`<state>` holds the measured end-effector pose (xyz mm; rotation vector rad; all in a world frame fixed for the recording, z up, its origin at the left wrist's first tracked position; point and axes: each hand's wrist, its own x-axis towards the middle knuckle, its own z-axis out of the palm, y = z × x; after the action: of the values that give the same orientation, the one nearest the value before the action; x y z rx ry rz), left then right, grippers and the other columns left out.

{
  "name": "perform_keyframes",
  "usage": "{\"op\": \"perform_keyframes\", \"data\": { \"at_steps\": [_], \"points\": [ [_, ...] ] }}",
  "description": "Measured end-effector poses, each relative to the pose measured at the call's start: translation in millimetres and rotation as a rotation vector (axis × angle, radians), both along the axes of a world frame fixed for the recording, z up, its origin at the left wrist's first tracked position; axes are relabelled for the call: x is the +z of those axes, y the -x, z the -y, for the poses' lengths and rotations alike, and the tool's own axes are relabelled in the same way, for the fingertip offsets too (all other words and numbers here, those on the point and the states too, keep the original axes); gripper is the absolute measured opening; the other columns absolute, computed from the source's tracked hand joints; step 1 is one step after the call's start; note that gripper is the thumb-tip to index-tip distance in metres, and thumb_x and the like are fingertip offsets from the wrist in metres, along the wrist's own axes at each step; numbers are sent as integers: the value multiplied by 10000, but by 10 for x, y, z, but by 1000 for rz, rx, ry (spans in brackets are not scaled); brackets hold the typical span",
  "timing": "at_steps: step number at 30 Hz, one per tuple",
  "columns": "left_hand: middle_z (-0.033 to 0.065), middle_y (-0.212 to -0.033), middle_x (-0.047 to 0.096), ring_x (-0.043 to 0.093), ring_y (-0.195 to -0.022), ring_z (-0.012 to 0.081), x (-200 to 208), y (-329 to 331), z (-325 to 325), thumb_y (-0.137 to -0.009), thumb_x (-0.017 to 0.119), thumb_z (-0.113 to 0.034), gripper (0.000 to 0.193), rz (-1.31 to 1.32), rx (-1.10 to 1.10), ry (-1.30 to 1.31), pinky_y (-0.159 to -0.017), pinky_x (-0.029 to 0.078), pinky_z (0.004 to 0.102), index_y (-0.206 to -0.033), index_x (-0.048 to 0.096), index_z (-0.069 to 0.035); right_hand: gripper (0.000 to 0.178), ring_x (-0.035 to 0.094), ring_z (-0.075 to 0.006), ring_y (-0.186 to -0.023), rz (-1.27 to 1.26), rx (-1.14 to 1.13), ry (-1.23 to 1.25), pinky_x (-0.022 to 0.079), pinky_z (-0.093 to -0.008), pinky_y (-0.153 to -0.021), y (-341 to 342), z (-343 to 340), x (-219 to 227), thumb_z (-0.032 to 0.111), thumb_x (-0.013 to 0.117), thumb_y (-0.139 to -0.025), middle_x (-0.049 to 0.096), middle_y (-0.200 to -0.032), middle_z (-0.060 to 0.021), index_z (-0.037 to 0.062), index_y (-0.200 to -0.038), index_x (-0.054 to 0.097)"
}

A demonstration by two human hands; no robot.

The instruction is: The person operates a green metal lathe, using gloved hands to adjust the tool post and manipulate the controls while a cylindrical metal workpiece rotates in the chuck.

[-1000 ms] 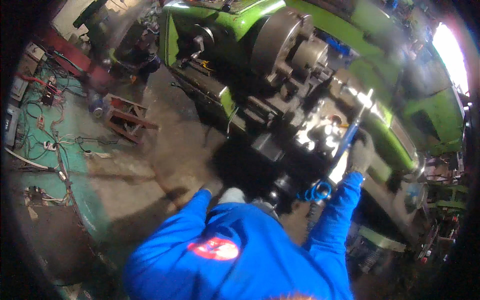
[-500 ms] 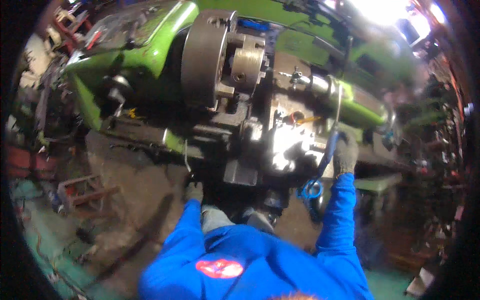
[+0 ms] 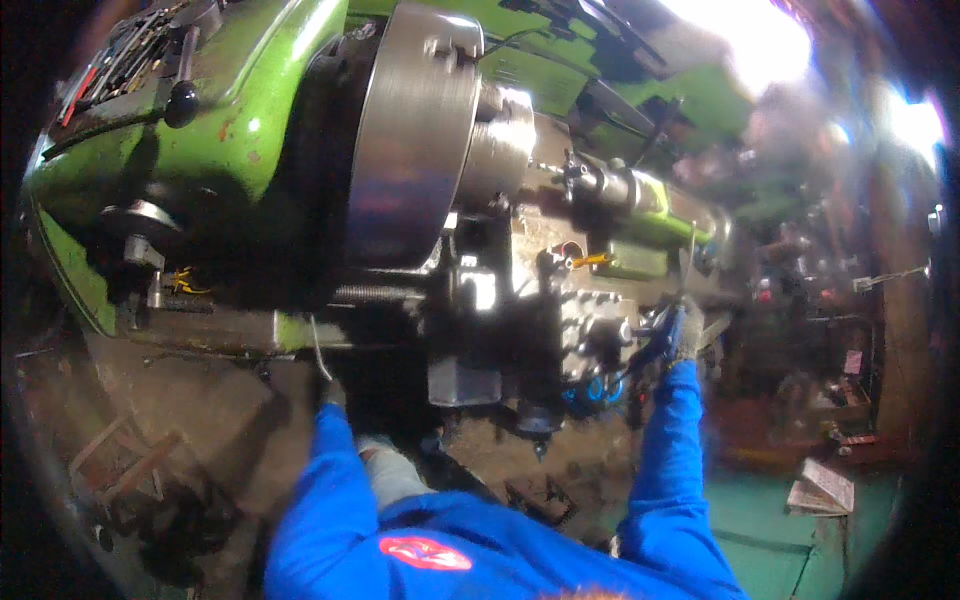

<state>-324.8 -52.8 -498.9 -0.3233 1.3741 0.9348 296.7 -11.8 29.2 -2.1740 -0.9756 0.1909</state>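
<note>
A green lathe stands before me, its large steel chuck (image 3: 415, 140) at centre left. The chuck bears a round metal workpiece (image 3: 500, 145); the jaws around it look smeared. My left hand (image 3: 332, 393), small and dark in view, is closed at the lower end of a thin bent lever (image 3: 319, 348) below the lathe bed. My gloved right hand (image 3: 689, 340) grips a blue air blow gun (image 3: 672, 335), its thin metal nozzle pointing away from me. Blue coiled hose (image 3: 600, 388) shows beside it. Left of that hand sits the tool post (image 3: 597, 330) on the carriage.
The tailstock (image 3: 655, 200) holds a drill chuck (image 3: 585, 180) facing the workpiece. A yellow-handled tool (image 3: 590, 260) lies on the carriage. Several tools (image 3: 120, 60) rest on the headstock, near a black-knobbed lever (image 3: 182, 103). A metal frame (image 3: 125, 450) stands on the floor at left.
My view has shifted, and the chuck appears larger. The chuck jaws, distinct before, are now smeared as if turning. Both hands keep their holds; the blow gun sits closer to the tool post.
</note>
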Motion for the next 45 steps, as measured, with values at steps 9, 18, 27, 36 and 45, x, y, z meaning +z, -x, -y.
{"op": "perform_keyframes", "data": {
  "at_steps": [9,18,27,36,45],
  "points": [
    [20,-736,587,594,-704,169,541,5,-4,-1012,649,-435,276,92,29,21,-637,542,419,-846,584,-225,318,716,-326,-869,234,44,118,554,-414,-827,306,11,127,189,606,-872,757,-957,-199,-34,-1054,741],
    [10,-702,564,587,-654,161,902,73,-313,-1006,681,-438,330,159,51,-103,-591,519,350,-839,530,-196,345,716,-384,-965,199,-70,92,536,-442,-909,660,-138,210,186,557,-827,745,-1008,-242,5,-1041,758],
    [149,-1219,640,624,-1075,253,2231,-2,-574,-1036,623,-283,425,-876,-205,-613,-960,533,399,-1330,574,20,351,693,-419,-990,599,149,178,532,-492,-923,385,-347,-65,270,618,-861,735,-1096,-227,18,-1070,744],
    [156,-1416,532,535,-1290,276,5622,213,-2544,-1013,646,-169,503,-1543,110,-1390,-1120,425,418,-1458,475,-10,393,718,-329,-958,523,139,28,553,-406,-881,-73,-179,-469,147,525,-838,758,-1067,-191,17,-1126,758],
    [157,-1158,634,584,-1076,277,5814,846,-3220,-989,688,-337,415,-1495,517,-1219,-987,476,421,-1157,608,34,196,720,-358,-901,966,140,283,582,-473,-812,390,-345,-238,180,599,-863,752,-1006,-154,89,-850,772]
  ]
}}
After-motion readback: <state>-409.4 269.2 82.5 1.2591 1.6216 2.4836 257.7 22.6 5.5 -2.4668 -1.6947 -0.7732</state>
